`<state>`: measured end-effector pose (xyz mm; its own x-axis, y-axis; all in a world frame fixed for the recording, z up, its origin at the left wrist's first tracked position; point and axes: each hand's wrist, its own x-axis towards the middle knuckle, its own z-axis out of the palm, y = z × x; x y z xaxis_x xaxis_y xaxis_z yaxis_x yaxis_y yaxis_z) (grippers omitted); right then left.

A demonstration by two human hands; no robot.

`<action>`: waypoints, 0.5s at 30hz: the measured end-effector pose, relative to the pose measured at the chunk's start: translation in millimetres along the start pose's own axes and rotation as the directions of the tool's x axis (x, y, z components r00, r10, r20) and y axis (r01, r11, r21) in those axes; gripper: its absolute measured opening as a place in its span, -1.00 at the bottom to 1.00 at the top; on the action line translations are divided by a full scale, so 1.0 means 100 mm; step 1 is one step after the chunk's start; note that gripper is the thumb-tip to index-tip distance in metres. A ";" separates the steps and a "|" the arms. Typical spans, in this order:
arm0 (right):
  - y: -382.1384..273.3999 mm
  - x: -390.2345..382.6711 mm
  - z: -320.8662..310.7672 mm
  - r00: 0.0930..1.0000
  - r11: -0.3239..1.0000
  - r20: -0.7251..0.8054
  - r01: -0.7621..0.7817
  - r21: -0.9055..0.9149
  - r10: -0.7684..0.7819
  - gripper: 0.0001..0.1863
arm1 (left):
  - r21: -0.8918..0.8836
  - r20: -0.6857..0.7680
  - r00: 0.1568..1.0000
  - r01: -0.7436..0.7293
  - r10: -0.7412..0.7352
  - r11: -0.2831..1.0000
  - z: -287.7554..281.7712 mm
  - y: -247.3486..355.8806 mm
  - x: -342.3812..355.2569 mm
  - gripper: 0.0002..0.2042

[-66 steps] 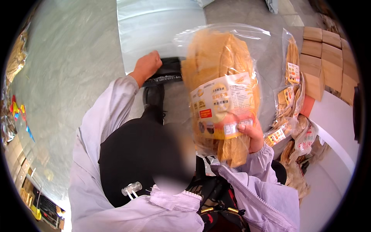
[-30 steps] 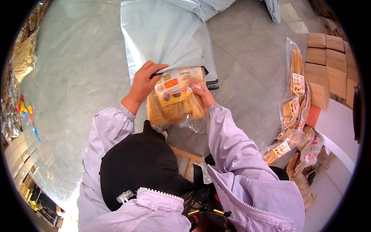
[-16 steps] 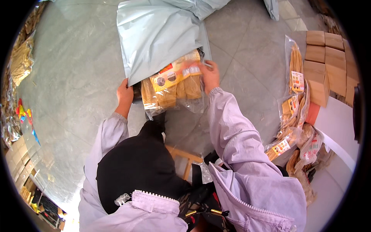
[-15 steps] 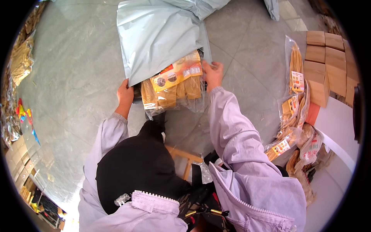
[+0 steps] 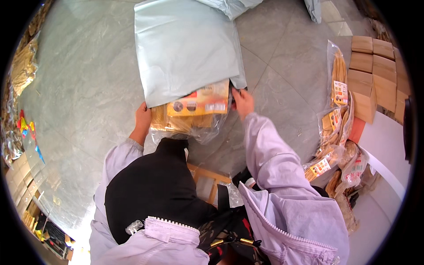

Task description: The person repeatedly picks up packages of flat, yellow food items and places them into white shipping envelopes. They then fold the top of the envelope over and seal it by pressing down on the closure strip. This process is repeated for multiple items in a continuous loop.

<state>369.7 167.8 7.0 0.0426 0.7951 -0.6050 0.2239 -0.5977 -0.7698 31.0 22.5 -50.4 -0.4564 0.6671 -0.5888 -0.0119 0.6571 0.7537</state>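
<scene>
A pale grey plastic mailing bag (image 5: 187, 53) lies on the floor in front of me, its mouth facing me. Out of that mouth sticks a clear packet of tan dried sticks (image 5: 194, 123) with a yellow label; its far part is hidden under the bag. My left hand (image 5: 142, 119) is closed on the left corner of the bag's mouth, beside the packet. At the right corner, my right hand (image 5: 243, 103) pinches the bag's edge, with the fingertips partly hidden. Both forearms are in light lilac sleeves.
Cardboard boxes (image 5: 362, 84) are stacked at the right, with more packets of dried sticks (image 5: 338, 79) along them. Another grey bag (image 5: 234, 6) lies at the far edge. Golden packets (image 5: 25, 66) line the left side. A wooden frame (image 5: 207, 176) lies near my legs.
Both hands have come slightly nearer to me with the bag's edge. The bag lies flatter, and its mouth reaches further over the packet's right side.
</scene>
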 end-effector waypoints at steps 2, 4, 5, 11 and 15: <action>0.49 -0.21 -0.03 0.997 0.995 0.015 -0.080 0.054 0.079 -0.69 | -0.063 0.067 0.997 0.053 -0.049 0.997 0.02 -0.11 -0.13 -0.75; 0.51 -0.42 0.02 0.989 0.932 -0.024 0.128 -0.338 -0.144 -0.69 | -0.019 0.114 0.990 0.089 -0.086 0.996 0.04 -0.11 -0.33 -0.76; 0.48 -0.48 0.03 0.965 0.827 -0.016 0.217 -0.518 -0.264 -0.69 | 0.062 0.139 0.984 0.101 -0.109 0.993 0.00 -0.16 -0.40 -0.76; -0.07 -0.74 -0.05 0.881 0.799 0.184 0.473 -0.372 -0.436 -0.73 | -0.288 0.283 0.950 0.217 -0.133 0.933 -0.09 -0.07 -0.68 -0.78; -1.41 -1.33 -0.08 0.781 0.770 0.139 0.624 -0.131 -0.609 -0.77 | -0.391 0.327 0.945 0.127 0.009 0.911 -0.51 0.80 -0.93 -0.80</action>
<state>340.5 146.8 197.7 -0.2386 0.9706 -0.0321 0.3265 0.0490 -0.9439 27.0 -4.6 79.4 -0.1400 0.7513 -0.6449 -0.4169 0.5461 0.7266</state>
